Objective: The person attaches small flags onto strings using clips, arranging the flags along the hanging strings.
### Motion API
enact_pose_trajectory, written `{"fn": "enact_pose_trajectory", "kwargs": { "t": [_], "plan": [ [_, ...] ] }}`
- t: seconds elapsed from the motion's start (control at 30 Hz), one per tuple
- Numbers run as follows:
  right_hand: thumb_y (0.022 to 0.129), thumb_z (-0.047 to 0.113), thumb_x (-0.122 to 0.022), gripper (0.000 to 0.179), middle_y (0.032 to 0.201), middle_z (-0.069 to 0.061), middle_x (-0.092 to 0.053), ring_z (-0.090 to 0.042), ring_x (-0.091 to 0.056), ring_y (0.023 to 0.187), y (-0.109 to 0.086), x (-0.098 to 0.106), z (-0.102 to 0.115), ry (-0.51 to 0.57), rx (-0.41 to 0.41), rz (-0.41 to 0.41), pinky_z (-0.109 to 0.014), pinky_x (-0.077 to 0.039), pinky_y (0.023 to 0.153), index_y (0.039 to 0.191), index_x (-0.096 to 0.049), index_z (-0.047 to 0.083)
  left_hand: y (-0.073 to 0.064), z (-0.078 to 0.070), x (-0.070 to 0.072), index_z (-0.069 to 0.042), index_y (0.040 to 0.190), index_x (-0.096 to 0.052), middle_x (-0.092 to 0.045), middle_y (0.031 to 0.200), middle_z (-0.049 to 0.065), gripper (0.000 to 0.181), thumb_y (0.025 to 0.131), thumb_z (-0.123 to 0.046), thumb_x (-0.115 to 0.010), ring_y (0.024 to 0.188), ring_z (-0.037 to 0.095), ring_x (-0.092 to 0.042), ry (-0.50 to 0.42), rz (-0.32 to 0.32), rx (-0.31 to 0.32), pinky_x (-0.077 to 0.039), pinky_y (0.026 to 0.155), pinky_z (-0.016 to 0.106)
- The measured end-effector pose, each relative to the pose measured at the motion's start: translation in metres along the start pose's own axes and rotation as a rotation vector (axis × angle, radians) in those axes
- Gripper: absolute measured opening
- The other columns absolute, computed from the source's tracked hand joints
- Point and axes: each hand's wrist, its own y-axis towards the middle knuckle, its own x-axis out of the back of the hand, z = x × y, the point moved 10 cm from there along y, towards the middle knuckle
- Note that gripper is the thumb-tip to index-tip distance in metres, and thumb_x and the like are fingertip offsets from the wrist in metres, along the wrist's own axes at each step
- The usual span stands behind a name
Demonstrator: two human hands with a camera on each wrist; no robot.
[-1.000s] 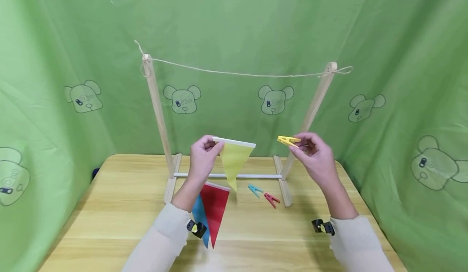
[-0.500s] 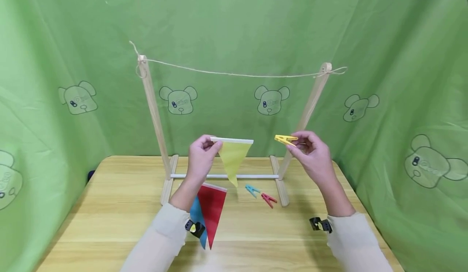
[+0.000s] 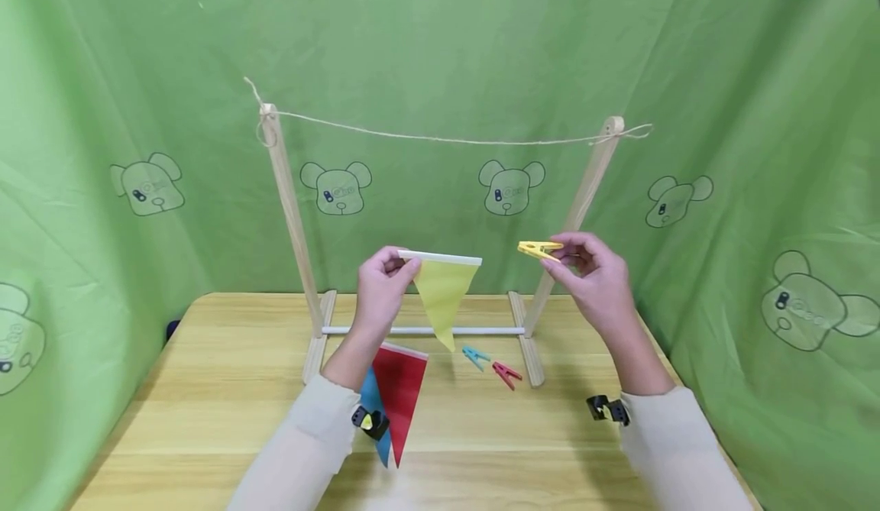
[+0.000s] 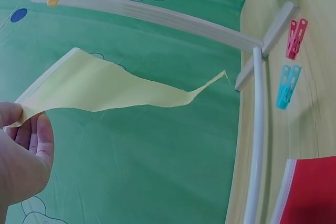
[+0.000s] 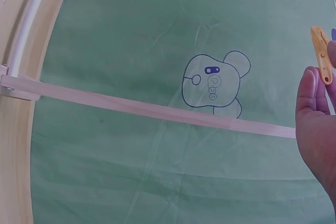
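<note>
My left hand [image 3: 381,289] pinches a yellow triangular pennant [image 3: 443,289] by the left end of its white top band. The pennant hangs point down above the table, its tip curling in the left wrist view. Level with it on the right, my right hand [image 3: 598,274] holds a yellow clothespin [image 3: 539,250] by its handle end, between thumb and fingers, the other end pointing left toward the pennant. Above both hands a thin string [image 3: 440,140] sags between two wooden posts. A red pennant [image 3: 402,381] overlaps a blue pennant [image 3: 372,392] on the table, partly behind my left forearm.
A blue clothespin [image 3: 475,357] and a red clothespin [image 3: 507,375] lie on the wooden table [image 3: 474,434]. The stand's left post [image 3: 292,213] and right post [image 3: 593,179] rise from wooden feet joined by a white rod [image 3: 481,331]. Green curtain [image 3: 440,53] surrounds the table.
Both hands have risen slightly in the last half second, carrying the yellow pennant and the yellow clothespin. The view shifted a little earlier. Both grips stay the same.
</note>
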Motion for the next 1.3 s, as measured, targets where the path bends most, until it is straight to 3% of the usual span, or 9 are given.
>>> {"fn": "enact_pose_trajectory", "kwargs": {
  "t": [0.1, 0.27, 0.47, 0.73, 1.0, 1.2, 1.3],
  "plan": [
    [0.088, -0.006, -0.077, 0.035, 0.105, -0.001, -0.065, -0.008, -0.064, 0.092, 0.002, 0.002, 0.002, -0.011, -0.004, -0.006, -0.014, -0.058, 0.083, 0.121, -0.064, -0.007, 0.0, -0.001, -0.002, 0.004, 0.101, -0.069, -0.071, 0.093, 0.009, 0.012, 0.092, -0.002, -0.073, 0.081, 0.012, -0.066, 0.005, 0.004, -0.003, -0.063, 0.085, 0.045],
    [0.087, -0.007, -0.076, 0.036, 0.105, -0.002, -0.065, -0.008, -0.064, 0.093, 0.005, 0.006, 0.006, -0.009, 0.003, -0.001, -0.015, -0.058, 0.084, 0.121, -0.063, -0.008, 0.003, -0.004, -0.006, 0.002, 0.1, -0.069, -0.071, 0.093, 0.009, 0.011, 0.092, -0.003, -0.074, 0.081, 0.013, -0.065, 0.008, 0.005, -0.003, -0.062, 0.075, 0.029],
    [0.087, -0.008, -0.076, 0.035, 0.106, 0.006, -0.065, -0.007, -0.065, 0.094, 0.008, 0.015, 0.01, -0.03, 0.015, -0.011, -0.013, -0.057, 0.086, 0.12, -0.063, -0.009, 0.009, -0.01, -0.015, 0.003, 0.101, -0.068, -0.069, 0.09, 0.004, 0.012, 0.092, -0.003, -0.074, 0.081, 0.012, -0.064, -0.019, 0.026, -0.007, -0.062, 0.077, 0.031],
    [0.088, -0.006, -0.076, 0.035, 0.107, -0.006, -0.066, -0.008, -0.065, 0.093, 0.013, 0.02, 0.016, -0.054, 0.027, -0.008, -0.014, -0.057, 0.085, 0.12, -0.063, -0.008, 0.016, -0.016, -0.023, 0.002, 0.099, -0.068, -0.069, 0.089, 0.005, 0.01, 0.093, -0.003, -0.074, 0.078, 0.012, -0.063, -0.037, 0.043, -0.024, -0.059, 0.072, 0.023],
    [0.088, -0.006, -0.076, 0.037, 0.107, 0.004, -0.065, -0.009, -0.065, 0.094, 0.016, 0.023, 0.018, -0.047, 0.035, -0.008, -0.013, -0.057, 0.086, 0.122, -0.062, -0.008, 0.018, -0.02, -0.028, 0.002, 0.101, -0.069, -0.069, 0.09, 0.005, 0.011, 0.093, -0.003, -0.073, 0.081, 0.013, -0.063, -0.026, 0.042, -0.019, -0.062, 0.078, 0.031],
    [0.088, -0.005, -0.076, 0.038, 0.109, 0.001, -0.066, -0.009, -0.064, 0.095, 0.021, 0.024, 0.021, -0.055, 0.038, -0.015, -0.012, -0.056, 0.087, 0.124, -0.062, -0.007, 0.021, -0.024, -0.03, 0.002, 0.103, -0.068, -0.068, 0.09, 0.005, 0.012, 0.093, -0.003, -0.073, 0.081, 0.013, -0.063, -0.03, 0.048, -0.022, -0.061, 0.075, 0.025],
    [0.088, -0.005, -0.076, 0.037, 0.109, 0.0, -0.065, -0.01, -0.064, 0.096, 0.024, 0.021, 0.025, -0.044, 0.047, -0.013, -0.013, -0.056, 0.089, 0.123, -0.063, -0.007, 0.022, -0.026, -0.027, 0.002, 0.102, -0.068, -0.068, 0.088, 0.004, 0.012, 0.093, -0.002, -0.073, 0.08, 0.013, -0.063, -0.029, 0.044, -0.029, -0.061, 0.076, 0.027]
  ]
}}
